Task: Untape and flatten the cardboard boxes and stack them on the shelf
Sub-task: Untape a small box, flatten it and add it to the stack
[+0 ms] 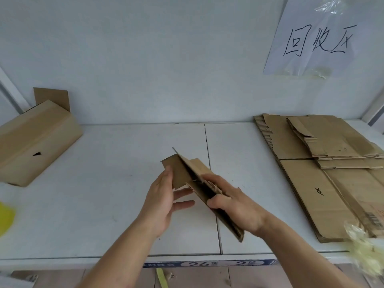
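A small brown cardboard box (192, 172), nearly collapsed, is held tilted above the white shelf (124, 183) at its middle. My right hand (232, 206) grips its lower half, fingers curled round the edge. My left hand (164, 196) lies against an end flap on the box's left side, thumb on the flap and fingers straight beneath it. A stack of flattened boxes (324, 173) lies on the shelf's right part. An unflattened box (35, 140) with one flap up sits at the far left.
A paper sign (311, 38) with handwritten characters hangs taped on the back wall. A yellow thing (6, 217) shows at the left edge. Crumpled clear tape (365, 250) lies at the front right. The shelf's front edge carries a label strip (207, 263).
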`<state>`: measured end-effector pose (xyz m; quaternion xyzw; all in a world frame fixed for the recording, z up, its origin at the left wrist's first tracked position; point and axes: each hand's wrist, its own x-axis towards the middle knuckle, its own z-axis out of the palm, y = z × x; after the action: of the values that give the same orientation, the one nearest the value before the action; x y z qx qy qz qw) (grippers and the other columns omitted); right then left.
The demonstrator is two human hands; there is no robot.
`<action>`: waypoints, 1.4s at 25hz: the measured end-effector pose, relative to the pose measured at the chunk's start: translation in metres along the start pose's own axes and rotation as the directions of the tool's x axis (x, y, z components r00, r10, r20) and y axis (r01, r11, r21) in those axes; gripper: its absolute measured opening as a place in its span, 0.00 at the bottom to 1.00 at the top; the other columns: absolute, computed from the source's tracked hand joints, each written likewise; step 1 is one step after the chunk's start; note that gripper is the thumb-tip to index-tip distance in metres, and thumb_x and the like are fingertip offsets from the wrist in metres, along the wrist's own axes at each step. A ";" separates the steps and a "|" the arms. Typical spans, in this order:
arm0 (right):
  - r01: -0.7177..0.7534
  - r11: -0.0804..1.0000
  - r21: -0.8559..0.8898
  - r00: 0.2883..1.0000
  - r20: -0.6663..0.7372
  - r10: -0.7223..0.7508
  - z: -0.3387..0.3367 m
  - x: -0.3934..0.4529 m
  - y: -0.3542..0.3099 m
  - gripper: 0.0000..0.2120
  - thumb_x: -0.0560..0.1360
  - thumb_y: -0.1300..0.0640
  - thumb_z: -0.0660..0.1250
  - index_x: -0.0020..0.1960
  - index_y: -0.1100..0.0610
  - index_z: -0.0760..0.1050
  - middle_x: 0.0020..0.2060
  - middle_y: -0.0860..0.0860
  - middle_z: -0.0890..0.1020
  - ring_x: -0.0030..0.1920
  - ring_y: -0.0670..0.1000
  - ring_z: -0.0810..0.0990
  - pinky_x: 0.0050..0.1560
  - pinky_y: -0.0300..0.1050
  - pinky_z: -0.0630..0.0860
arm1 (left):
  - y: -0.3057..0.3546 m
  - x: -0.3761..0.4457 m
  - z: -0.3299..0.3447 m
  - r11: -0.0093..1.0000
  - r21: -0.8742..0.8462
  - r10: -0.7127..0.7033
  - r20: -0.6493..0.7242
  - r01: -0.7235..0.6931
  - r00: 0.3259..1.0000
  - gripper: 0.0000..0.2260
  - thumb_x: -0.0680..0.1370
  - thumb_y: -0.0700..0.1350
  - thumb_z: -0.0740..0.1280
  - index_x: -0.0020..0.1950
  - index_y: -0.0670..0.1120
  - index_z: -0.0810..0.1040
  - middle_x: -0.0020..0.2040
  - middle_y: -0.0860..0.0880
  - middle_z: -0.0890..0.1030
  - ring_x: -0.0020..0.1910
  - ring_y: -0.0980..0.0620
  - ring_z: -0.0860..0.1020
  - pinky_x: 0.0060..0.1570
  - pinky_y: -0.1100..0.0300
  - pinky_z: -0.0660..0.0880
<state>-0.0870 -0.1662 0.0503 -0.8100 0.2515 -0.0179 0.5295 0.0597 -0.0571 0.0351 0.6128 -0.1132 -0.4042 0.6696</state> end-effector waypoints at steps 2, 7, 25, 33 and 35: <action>0.054 0.983 -0.176 0.998 0.019 -0.051 0.019 0.006 0.007 0.36 0.67 0.37 0.59 0.75 0.36 0.56 0.72 0.33 0.61 0.70 0.38 0.61 0.68 0.42 0.62 | -0.001 -0.004 0.010 0.961 -0.262 -0.077 0.054 0.088 0.996 0.30 0.79 0.67 0.51 0.62 0.47 0.79 0.55 0.43 0.84 0.52 0.43 0.83 0.52 0.43 0.78; 0.156 0.835 -0.528 0.988 0.090 -0.128 0.057 0.013 0.027 0.40 0.74 0.26 0.50 0.79 0.42 0.44 0.78 0.38 0.39 0.75 0.40 0.32 0.76 0.51 0.38 | -0.017 0.007 -0.002 0.987 -0.116 -0.135 -0.234 0.111 0.963 0.23 0.78 0.64 0.60 0.55 0.46 0.79 0.50 0.43 0.84 0.48 0.42 0.83 0.50 0.46 0.79; -0.180 0.858 0.481 0.916 -0.237 0.325 -0.002 0.059 0.041 0.20 0.68 0.41 0.76 0.54 0.50 0.79 0.47 0.46 0.86 0.49 0.50 0.85 0.56 0.56 0.80 | -0.031 0.053 -0.028 0.977 0.151 0.184 -0.230 -0.152 0.955 0.16 0.75 0.65 0.61 0.49 0.55 0.77 0.50 0.56 0.82 0.50 0.59 0.79 0.47 0.62 0.74; -0.234 0.535 0.812 0.972 0.196 0.127 -0.013 0.049 0.034 0.22 0.79 0.43 0.61 0.67 0.54 0.76 0.63 0.54 0.80 0.64 0.56 0.79 0.65 0.58 0.72 | -0.013 0.056 -0.037 0.978 0.136 0.183 -0.196 -0.158 0.963 0.19 0.75 0.67 0.60 0.52 0.55 0.79 0.49 0.56 0.83 0.48 0.59 0.81 0.41 0.65 0.76; -0.248 0.509 0.825 0.969 0.217 0.120 -0.011 0.050 0.033 0.22 0.78 0.45 0.63 0.67 0.56 0.76 0.63 0.55 0.80 0.64 0.57 0.78 0.66 0.58 0.72 | -0.011 0.053 -0.035 0.981 0.126 0.170 -0.174 -0.149 0.970 0.18 0.76 0.66 0.59 0.51 0.55 0.78 0.47 0.56 0.83 0.43 0.62 0.81 0.35 0.69 0.75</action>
<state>-0.0595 -0.2069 0.0142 -0.4195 0.2602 -0.0278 0.8692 0.1126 -0.0671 -0.0007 0.6730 -0.1223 -0.2835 0.6721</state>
